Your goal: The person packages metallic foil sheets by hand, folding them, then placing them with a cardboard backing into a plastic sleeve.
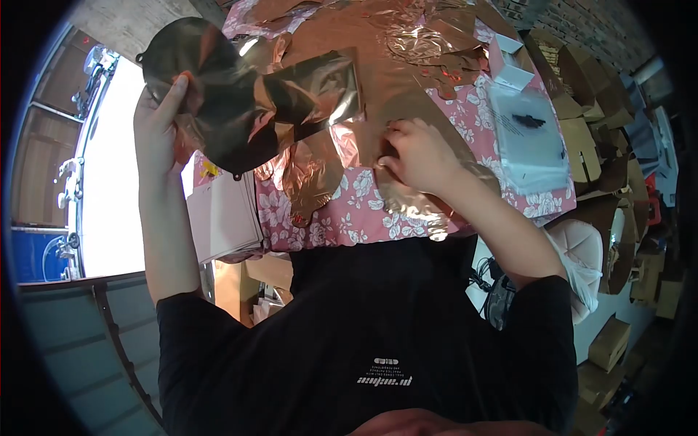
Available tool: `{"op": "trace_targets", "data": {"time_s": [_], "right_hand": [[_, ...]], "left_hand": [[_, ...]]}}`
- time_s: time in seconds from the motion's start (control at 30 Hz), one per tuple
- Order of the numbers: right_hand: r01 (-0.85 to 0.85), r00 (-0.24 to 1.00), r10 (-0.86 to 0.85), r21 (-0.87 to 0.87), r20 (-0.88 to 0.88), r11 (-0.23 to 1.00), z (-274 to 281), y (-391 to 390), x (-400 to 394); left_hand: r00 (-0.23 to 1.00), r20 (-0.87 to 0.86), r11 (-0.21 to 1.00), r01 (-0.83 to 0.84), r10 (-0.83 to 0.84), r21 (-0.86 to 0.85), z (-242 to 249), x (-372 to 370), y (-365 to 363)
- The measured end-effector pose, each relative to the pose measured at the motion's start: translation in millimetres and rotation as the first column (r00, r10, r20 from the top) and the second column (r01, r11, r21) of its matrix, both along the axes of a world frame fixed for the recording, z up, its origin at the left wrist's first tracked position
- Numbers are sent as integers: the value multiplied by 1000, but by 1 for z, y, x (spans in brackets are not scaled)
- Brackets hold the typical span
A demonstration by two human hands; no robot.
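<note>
My left hand is raised at the left, its thumb pressed on a flat, uninflated copper-coloured foil balloon. The balloon has a dark rounded end with small tabs on its edge, and a creased part stretches right over the table. Low over the foil at the table's middle is my right hand. Its fingers are curled with the thumb close to them at the foil, and they partly hide what they grip. More flat copper foil balloons lie under and around both hands, some hanging toward the front edge.
A pink floral cloth covers the table. On its right lie clear plastic bags with a small black item, and a white open box. A stack of white cards is at the left front. Cardboard boxes crowd the right.
</note>
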State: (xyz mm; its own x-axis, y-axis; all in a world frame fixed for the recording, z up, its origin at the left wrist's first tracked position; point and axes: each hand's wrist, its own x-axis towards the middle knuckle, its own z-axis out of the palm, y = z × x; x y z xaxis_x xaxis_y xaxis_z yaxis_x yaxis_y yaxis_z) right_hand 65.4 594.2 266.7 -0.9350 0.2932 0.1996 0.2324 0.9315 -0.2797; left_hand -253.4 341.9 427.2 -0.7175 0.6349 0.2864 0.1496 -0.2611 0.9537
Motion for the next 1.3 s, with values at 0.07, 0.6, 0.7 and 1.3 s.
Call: {"op": "trace_targets", "data": {"time_s": [0.07, 0.6, 0.7, 1.3], "right_hand": [[3, 993, 3, -49, 114, 999, 11, -14, -13], [44, 999, -44, -2, -6, 999, -9, -33, -37], [67, 998, -67, -2, -6, 998, -7, -30, -39], [-312, 930, -340, -786, -139, -533, 108, -96, 38]], "left_hand": [[999, -13, 998, -52, 53, 31, 2, 1, -15], [881, -337, 943, -317, 331, 97, 12, 46, -49], [822, -458, 933, -356, 339, 52, 7, 43, -42], [245, -879, 912, 76, -408, -402, -30, 201, -4]]}}
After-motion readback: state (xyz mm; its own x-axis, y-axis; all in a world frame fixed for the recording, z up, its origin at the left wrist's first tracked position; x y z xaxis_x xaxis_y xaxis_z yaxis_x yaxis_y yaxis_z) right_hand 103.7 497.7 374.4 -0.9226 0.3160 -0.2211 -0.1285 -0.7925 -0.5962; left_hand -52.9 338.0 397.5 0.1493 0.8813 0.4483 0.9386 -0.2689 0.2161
